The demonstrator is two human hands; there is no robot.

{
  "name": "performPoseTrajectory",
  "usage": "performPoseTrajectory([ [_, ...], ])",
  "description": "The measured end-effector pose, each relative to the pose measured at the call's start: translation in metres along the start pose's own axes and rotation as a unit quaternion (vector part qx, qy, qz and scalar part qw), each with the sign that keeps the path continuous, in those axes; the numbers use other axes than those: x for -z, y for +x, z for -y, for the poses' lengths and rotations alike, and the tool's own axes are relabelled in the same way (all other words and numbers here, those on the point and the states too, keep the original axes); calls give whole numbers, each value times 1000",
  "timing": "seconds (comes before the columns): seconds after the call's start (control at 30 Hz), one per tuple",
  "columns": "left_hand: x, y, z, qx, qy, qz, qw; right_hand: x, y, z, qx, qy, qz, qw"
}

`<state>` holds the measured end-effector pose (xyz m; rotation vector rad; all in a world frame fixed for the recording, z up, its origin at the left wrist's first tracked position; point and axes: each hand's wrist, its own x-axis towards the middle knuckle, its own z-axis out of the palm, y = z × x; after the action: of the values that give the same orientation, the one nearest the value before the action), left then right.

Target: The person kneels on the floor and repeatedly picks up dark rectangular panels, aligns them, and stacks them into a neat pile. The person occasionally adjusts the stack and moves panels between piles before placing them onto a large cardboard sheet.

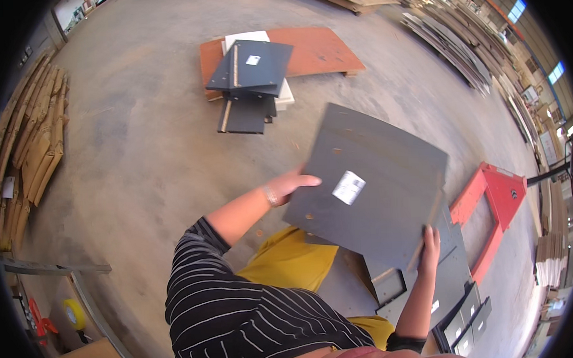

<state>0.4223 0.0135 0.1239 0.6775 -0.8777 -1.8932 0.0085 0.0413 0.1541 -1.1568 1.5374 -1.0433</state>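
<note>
While in 2 hands (429, 249), panel (388, 158) above grey floor (130, 122), board stacks (446, 49) beyond.

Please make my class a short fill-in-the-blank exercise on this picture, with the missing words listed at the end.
1. The left hand and the right hand hold one dark panel, whose label is mostly ____ in colour.
2. A bracelet shows on the person's ____ wrist.
3. The person's trousers are ____ in colour.
4. Of the picture's two sides, the red frame lies nearer the ____.

Missing words: white; left; yellow; right.
</note>
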Motion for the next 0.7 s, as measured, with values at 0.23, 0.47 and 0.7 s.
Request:
performPoseTrajectory([
  [0.23, 126, -100, -24, -92, -275, -241, 926, -235, 157, 77, 58, -12, 292, 954],
  [0.47, 212, -32, -45, -336, -260, -369, 827, -357, 195, 66, -18, 347, 228, 910],
  [0.7, 242, 91, -98, -418, -284, -444, 740, -344, 122, -30, -178, 220, 248, 927],
])
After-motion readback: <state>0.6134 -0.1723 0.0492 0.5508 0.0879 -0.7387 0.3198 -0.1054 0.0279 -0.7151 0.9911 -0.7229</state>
